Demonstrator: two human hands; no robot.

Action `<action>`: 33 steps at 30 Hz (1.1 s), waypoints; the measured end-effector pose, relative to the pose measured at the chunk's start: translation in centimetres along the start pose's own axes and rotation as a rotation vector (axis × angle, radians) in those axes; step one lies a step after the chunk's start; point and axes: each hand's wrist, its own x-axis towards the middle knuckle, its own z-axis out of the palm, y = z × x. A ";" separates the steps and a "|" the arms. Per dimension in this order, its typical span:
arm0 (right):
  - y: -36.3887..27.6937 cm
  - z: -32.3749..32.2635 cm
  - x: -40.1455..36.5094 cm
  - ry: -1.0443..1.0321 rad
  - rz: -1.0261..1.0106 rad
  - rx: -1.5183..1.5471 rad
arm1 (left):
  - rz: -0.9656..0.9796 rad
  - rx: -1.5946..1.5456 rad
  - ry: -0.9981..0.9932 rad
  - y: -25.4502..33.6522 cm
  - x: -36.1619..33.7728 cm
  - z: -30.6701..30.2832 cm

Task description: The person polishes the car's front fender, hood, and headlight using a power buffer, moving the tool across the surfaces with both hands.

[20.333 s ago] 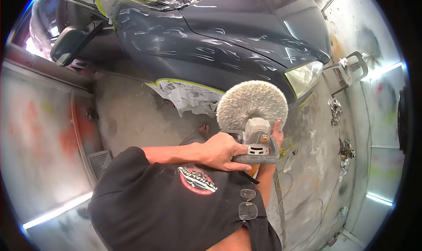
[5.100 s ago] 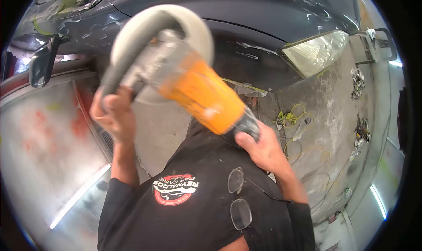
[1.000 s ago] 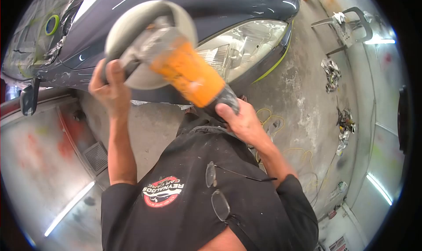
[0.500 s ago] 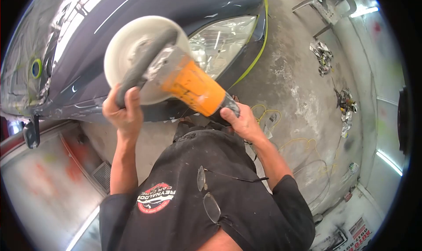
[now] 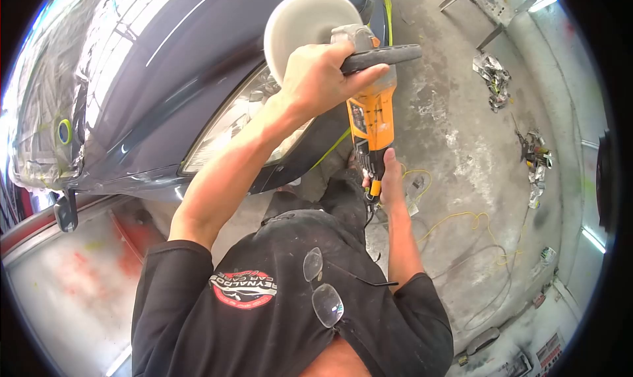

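An orange and grey car polisher (image 5: pixel 374 116) stretches out from me over the front corner of a dark car (image 5: pixel 217 73). Its round white pad (image 5: pixel 297 31) faces the paintwork past the headlight (image 5: pixel 241 123) and looks smeared, as if spinning. My left hand (image 5: pixel 320 77) is closed around the black loop handle (image 5: pixel 395 57) near the polisher's head. Lower down, my right hand (image 5: pixel 390 176) wraps around the black rear grip, where the power cord (image 5: pixel 370 212) leaves the tool.
Green tape (image 5: pixel 333 149) runs along the car's edge, and plastic sheeting (image 5: pixel 46 106) covers its windshield. A yellow cord (image 5: pixel 455 219) trails over the concrete floor (image 5: pixel 455 113). Crumpled masking scraps (image 5: pixel 493 80) and a grey plastic chair (image 5: pixel 494 7) are at the right. Eyeglasses (image 5: pixel 328 304) hang from my shirt.
The polisher has swung from over the hood to the right and farther forward, past the headlight. It has turned more upright in view; both hands kept their hold.
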 end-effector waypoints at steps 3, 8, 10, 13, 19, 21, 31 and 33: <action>-1.0 -0.1 -1.2 -0.042 0.037 -0.045 | -0.043 0.017 0.048 0.4 -1.6 -1.4; -3.7 3.3 -4.8 -0.160 0.119 -0.270 | -0.230 -0.052 0.247 0.8 -10.0 -8.6; -5.3 5.7 -5.7 -0.251 0.128 -0.347 | -0.230 -0.013 0.362 0.3 -13.0 -11.4; -8.4 8.1 -5.6 -0.392 0.152 -0.539 | -0.431 -0.117 0.580 -0.1 -16.6 -14.4; -14.7 9.0 -3.7 -0.471 0.217 -0.663 | -0.570 -0.320 0.633 -0.4 -17.3 -15.2; -16.0 7.8 -3.4 -0.444 0.233 -0.698 | -0.565 -0.302 0.623 0.6 -15.7 -13.4; -10.1 -3.3 -4.1 -0.209 0.180 -0.505 | -0.276 -0.230 0.283 1.7 -8.1 -3.6; -9.4 -3.4 -4.6 -0.157 0.180 -0.461 | -0.247 -0.187 0.234 1.4 -7.0 -2.5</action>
